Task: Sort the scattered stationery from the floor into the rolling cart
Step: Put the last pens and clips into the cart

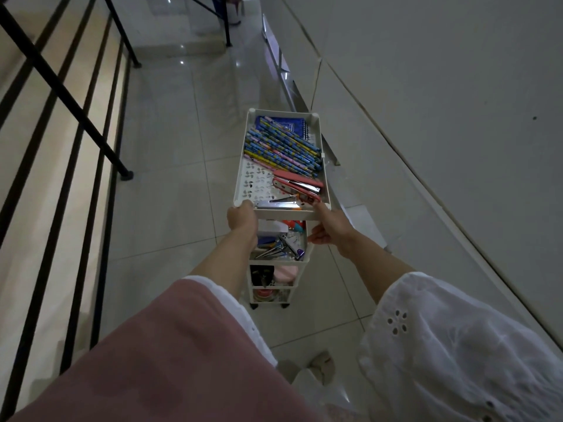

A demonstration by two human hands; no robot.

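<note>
1. The rolling cart is seen standing on the tiled floor near the wall, its top tray loaded with pencils, a blue notebook and staplers
2. The lower tiers are also stocked with small items
3. The tray's near corners are clasped by the left grip and right grip, fingers curled round the rim
4. No stationery is seen on the visible floor, so the sorting is judged nearly done

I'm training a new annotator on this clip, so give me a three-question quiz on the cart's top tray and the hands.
1. True or false: the pencils lie in the top tray.
2. Who grips the top tray's near end? A neither hand; B left hand and right hand; C one foot.
3. Fill in: the notebook at the far end is ____.
Key: 1 true; 2 B; 3 blue.
</note>
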